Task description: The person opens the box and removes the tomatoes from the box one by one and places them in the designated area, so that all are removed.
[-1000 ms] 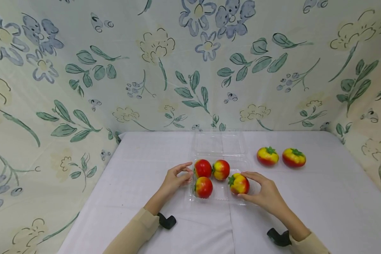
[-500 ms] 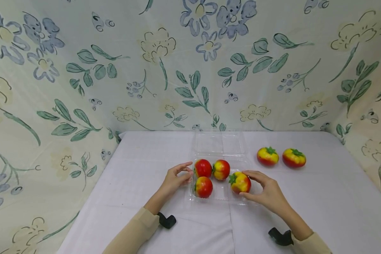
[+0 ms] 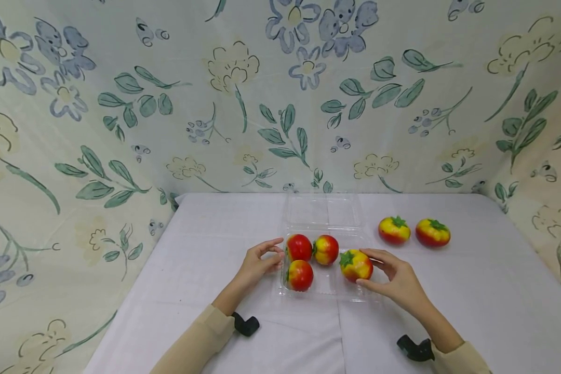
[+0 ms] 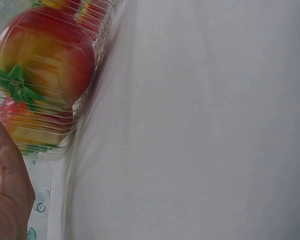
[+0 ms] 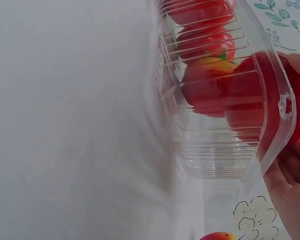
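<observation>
My right hand (image 3: 395, 275) grips a red-and-yellow fruit (image 3: 356, 265) with a green leafy top, thumb in front and fingers behind. In the right wrist view that fruit (image 5: 260, 100) shows large and red through the clear wall, partly above the rim. It is over the right side of an open clear plastic clamshell container (image 3: 324, 283). Three similar fruits sit in the container's left and middle: one at the back left (image 3: 299, 248), one in front of it (image 3: 301, 276), one at the back middle (image 3: 325, 250). My left hand (image 3: 257, 264) is at the container's left end, fingers loosely bent; contact is unclear.
Two more red-and-yellow fruits, a left one (image 3: 394, 230) and a right one (image 3: 432, 232), lie on the white-covered table (image 3: 472, 291) behind the right hand. The container's clear lid (image 3: 322, 212) lies folded back. Floral cloth (image 3: 243, 130) hangs behind.
My right hand has shifted slightly right and back with the fruit, whose leafy top has turned more upward. The left hand and the other fruits have stayed in place.
</observation>
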`<state>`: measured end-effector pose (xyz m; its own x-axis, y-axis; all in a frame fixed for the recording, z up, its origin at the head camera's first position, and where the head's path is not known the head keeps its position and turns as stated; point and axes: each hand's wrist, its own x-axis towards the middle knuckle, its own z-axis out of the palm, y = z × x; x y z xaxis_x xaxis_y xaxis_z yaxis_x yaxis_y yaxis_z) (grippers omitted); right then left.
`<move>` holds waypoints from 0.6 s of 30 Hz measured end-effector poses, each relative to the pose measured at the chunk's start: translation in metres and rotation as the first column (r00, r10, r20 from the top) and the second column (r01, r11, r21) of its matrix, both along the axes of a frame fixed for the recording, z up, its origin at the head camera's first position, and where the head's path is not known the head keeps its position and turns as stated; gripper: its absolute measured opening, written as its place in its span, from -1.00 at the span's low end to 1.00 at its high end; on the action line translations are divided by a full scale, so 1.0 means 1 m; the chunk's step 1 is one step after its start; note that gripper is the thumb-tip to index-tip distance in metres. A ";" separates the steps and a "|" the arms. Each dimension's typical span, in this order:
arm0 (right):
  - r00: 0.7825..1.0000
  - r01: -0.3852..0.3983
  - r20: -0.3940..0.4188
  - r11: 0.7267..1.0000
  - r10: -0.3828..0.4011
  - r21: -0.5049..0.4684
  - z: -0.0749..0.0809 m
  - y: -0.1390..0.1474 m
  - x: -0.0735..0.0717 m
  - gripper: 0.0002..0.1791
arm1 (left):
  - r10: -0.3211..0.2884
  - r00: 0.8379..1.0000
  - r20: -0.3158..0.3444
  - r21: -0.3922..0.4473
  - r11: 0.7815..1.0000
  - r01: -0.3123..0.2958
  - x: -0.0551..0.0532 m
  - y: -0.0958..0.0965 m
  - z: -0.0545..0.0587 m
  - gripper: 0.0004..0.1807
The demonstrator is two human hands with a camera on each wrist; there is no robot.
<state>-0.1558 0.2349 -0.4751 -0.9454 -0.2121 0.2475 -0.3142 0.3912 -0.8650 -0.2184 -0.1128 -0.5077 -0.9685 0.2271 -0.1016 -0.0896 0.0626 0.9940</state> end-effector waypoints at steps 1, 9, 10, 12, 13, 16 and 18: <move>1.000 -0.001 0.004 1.000 0.001 -0.009 -0.001 0.001 0.000 -0.29 | 0.002 1.000 0.001 -0.002 1.000 -0.002 -0.001 0.000 -0.002 -0.50; 1.000 -0.009 0.022 0.999 0.010 -0.054 -0.002 0.005 -0.001 -0.29 | 0.001 1.000 0.014 0.005 1.000 -0.001 -0.001 -0.001 -0.001 -0.50; 1.000 -0.009 0.023 0.998 0.011 -0.057 -0.002 0.005 0.000 -0.29 | 0.000 1.000 0.015 0.007 1.000 -0.001 0.000 -0.001 0.000 -0.50; 1.000 -0.010 0.027 0.998 0.012 -0.069 -0.002 0.006 0.000 -0.29 | 0.003 1.000 0.016 0.009 1.000 -0.003 0.000 0.000 0.000 -0.51; 1.000 -0.011 0.029 0.997 0.013 -0.074 -0.001 0.006 0.000 -0.30 | 0.003 1.000 0.017 0.010 1.000 -0.004 0.000 0.000 0.000 -0.51; 0.999 -0.017 0.034 0.995 0.020 -0.102 -0.001 0.007 0.001 -0.31 | 0.005 1.000 0.018 0.020 1.000 -0.006 0.001 0.000 0.001 -0.51; 0.999 -0.021 0.036 0.993 0.026 -0.120 0.000 0.008 0.002 -0.31 | 0.008 1.000 0.024 0.030 1.000 -0.009 0.001 0.001 0.002 -0.50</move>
<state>-0.1540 0.2429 -0.4755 -0.9495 -0.2056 0.2369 -0.2886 0.2770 -0.9165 -0.2175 -0.1120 -0.5060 -0.9679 0.2223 -0.1176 -0.1132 0.0323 0.9930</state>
